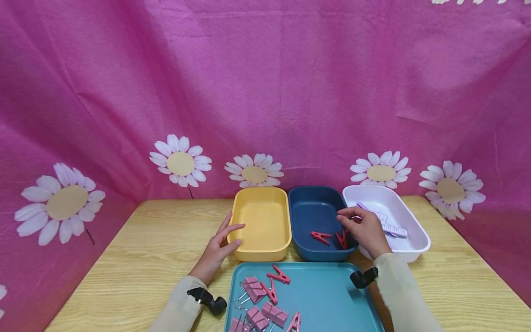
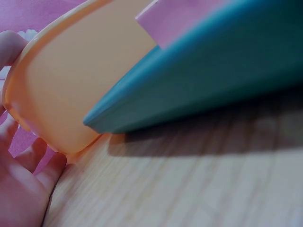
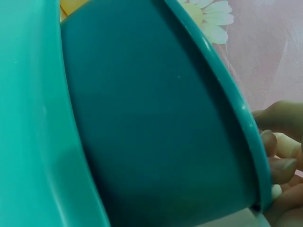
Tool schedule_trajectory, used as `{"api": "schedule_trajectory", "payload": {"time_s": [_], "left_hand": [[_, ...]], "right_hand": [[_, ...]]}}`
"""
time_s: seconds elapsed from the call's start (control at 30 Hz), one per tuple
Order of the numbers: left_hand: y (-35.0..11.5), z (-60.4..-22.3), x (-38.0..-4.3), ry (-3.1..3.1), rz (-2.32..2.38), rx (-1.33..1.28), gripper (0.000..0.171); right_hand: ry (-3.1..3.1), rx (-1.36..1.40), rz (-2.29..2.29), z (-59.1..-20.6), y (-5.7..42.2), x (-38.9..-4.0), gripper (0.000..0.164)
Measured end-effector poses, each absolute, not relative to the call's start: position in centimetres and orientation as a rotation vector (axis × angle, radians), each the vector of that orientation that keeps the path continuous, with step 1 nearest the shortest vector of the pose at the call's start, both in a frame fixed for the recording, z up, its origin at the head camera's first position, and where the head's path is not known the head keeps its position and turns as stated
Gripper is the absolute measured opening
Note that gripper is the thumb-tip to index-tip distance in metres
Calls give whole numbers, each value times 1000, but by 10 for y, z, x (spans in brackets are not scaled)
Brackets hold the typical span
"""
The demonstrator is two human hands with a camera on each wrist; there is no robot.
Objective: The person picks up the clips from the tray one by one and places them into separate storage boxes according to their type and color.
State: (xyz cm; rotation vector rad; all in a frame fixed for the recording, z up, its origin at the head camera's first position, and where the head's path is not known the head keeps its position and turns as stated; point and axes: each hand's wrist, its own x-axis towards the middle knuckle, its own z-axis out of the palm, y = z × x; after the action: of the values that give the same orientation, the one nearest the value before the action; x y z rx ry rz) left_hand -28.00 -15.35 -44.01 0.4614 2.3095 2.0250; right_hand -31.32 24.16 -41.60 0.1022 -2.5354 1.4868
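Note:
My left hand rests at the left side of the yellow bin, with its index finger and thumb reaching over the rim. In the left wrist view, its other fingers spread along the bin's outside. My right hand hovers over the right side of the dark blue bin, fingers bent loosely, with nothing visible between them. Just below those fingertips a red clothespin leans in the bin, and another red clothespin lies to its left. In the right wrist view, the bin wall hides the clothespins.
In front of the bins, a teal tray carries pink binder clips, red clothespins and a pink clothespin. The white bin at right holds a lilac ruler-like piece and other lilac items. A pink flowered cloth hangs behind.

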Motion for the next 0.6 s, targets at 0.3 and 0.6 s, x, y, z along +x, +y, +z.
{"api": "schedule_trajectory", "payload": {"time_s": [0.3,0.6], "left_hand": [[-154,-441,-279,2301,2031,462,42],[-154,-440,-281,2285,2038,475,42]], "right_hand": [[-2488,172,1511,-409,237,-310,43],[-2470,253,1542,-394,224,-300,45]]}}
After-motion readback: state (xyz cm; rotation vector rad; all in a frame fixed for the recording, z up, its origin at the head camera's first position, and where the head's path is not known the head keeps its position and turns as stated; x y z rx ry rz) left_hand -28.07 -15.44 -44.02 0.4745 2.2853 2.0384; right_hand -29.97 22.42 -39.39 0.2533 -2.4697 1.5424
